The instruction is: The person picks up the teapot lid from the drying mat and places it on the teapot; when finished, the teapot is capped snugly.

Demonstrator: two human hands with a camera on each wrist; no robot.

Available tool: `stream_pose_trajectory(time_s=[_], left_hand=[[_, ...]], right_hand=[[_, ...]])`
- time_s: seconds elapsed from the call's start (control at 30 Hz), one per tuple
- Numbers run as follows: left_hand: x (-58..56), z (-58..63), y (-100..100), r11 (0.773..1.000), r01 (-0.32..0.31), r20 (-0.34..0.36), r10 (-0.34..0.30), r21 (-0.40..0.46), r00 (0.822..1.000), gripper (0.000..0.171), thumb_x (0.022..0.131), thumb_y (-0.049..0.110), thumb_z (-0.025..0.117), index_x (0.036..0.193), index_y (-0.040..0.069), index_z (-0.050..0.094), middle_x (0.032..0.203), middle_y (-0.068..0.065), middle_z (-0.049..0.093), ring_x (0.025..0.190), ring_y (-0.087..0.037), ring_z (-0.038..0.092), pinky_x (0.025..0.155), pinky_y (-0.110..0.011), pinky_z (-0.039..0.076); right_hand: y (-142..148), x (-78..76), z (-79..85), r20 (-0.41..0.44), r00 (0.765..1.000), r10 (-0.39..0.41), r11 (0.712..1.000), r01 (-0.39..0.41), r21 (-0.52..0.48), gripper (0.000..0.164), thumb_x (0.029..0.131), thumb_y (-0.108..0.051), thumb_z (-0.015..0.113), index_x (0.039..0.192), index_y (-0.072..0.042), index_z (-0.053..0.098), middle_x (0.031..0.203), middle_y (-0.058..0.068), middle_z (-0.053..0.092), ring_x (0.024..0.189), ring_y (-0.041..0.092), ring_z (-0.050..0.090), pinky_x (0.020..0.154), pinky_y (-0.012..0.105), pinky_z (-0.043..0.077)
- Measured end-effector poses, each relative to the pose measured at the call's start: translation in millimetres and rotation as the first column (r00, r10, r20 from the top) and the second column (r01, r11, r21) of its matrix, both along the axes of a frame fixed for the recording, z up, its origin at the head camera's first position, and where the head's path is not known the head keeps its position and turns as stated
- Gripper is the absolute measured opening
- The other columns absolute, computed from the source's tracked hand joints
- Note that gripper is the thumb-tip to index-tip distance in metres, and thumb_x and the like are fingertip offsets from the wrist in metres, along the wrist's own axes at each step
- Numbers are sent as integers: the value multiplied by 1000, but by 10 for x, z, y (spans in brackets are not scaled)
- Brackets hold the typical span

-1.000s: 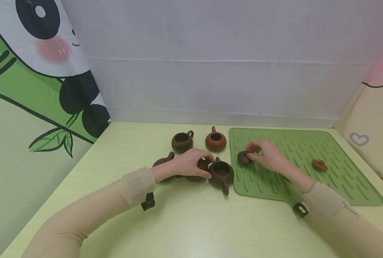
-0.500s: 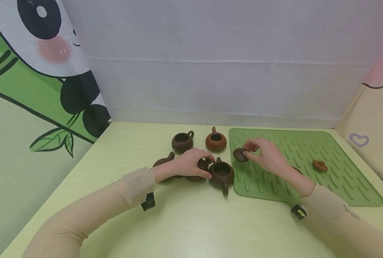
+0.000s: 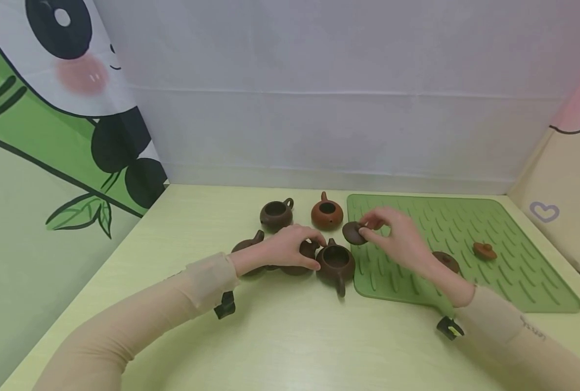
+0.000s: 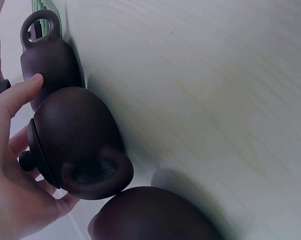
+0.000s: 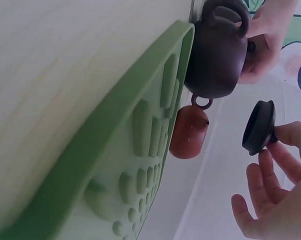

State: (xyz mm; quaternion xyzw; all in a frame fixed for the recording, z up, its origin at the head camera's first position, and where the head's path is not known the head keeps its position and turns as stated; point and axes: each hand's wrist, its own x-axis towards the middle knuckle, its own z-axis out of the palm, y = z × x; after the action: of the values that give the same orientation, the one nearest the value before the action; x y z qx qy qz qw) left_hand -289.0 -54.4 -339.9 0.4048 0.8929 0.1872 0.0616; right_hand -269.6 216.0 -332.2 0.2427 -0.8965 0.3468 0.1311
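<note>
My right hand (image 3: 403, 241) pinches a dark brown teapot lid (image 3: 353, 233) by its knob, raised over the left edge of the green mat. The lid (image 5: 258, 129) is tilted, its underside partly showing in the right wrist view. Left of it stands a dark brown teapot (image 3: 328, 276) with no lid, its handle toward me. The thumb and index finger of my left hand (image 3: 285, 248) curl against that teapot's left side. Under this hand sits a lidded dark teapot (image 4: 80, 132), mostly covered in the head view. Another dark teapot (image 3: 243, 247) is partly hidden behind the left wrist.
Behind stand a dark lidless teapot (image 3: 276, 220) and a reddish-brown lidless teapot (image 3: 327, 219). On the ridged green mat (image 3: 519, 228) lie a dark lid (image 3: 445, 262), partly behind the right forearm, and a reddish lid (image 3: 484, 251). A grey cloth (image 3: 339, 136) hangs behind the table.
My right hand has lifted the dark lid off the mat and carried it left toward the lidless teapot. Another dark lid has come out from behind the right forearm. The left hand stays put.
</note>
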Motion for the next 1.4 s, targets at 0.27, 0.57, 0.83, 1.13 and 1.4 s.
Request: stream_pose_trajectory(time_s=[0.27, 0.57, 0.83, 1.13, 1.4], left_hand=[[-24, -33, 0, 1000, -4, 11, 4, 3, 1000, 45, 81, 32, 81, 120, 14, 67, 113, 3, 73, 108, -14, 66, 98, -34, 49], [-7, -19, 4, 1000, -1, 2, 1, 6, 1000, 46, 81, 33, 81, 120, 14, 67, 114, 3, 73, 108, -15, 65, 97, -34, 49], [-16, -37, 12, 1000, -9, 12, 9, 11, 1000, 46, 81, 31, 81, 121, 14, 67, 115, 1, 73, 109, -15, 66, 98, -34, 49], [-21, -41, 13, 1000, -9, 15, 9, 9, 1000, 46, 81, 32, 81, 122, 14, 67, 116, 2, 73, 111, -14, 65, 99, -34, 49], [-32, -62, 11, 1000, -15, 17, 15, 6, 1000, 46, 81, 32, 81, 122, 14, 67, 116, 2, 72, 111, -14, 65, 100, -34, 49]], right_hand=[[-110, 103, -86, -28, 1000, -2, 997, 0, -74, 13, 90, -15, 73, 102, -16, 70, 86, -3, 65, 84, 11, 59, 78, 29, 49], [-205, 177, -147, 7, 1000, 3, 993, -2, -117, 13, 89, -14, 73, 102, -16, 70, 83, -3, 63, 83, 11, 57, 78, 31, 49], [-237, 212, -190, 22, 1000, 21, 991, -18, -134, 13, 90, -17, 73, 102, -20, 69, 83, -5, 61, 83, 10, 57, 74, 29, 47], [-268, 239, -202, 22, 999, 31, 990, -28, -138, 13, 89, -17, 74, 101, -20, 69, 83, -6, 62, 83, 9, 58, 76, 32, 50], [-280, 245, -209, 64, 997, 35, 994, -28, -107, 13, 89, -17, 74, 101, -20, 69, 83, -5, 63, 83, 11, 58, 80, 38, 51]])
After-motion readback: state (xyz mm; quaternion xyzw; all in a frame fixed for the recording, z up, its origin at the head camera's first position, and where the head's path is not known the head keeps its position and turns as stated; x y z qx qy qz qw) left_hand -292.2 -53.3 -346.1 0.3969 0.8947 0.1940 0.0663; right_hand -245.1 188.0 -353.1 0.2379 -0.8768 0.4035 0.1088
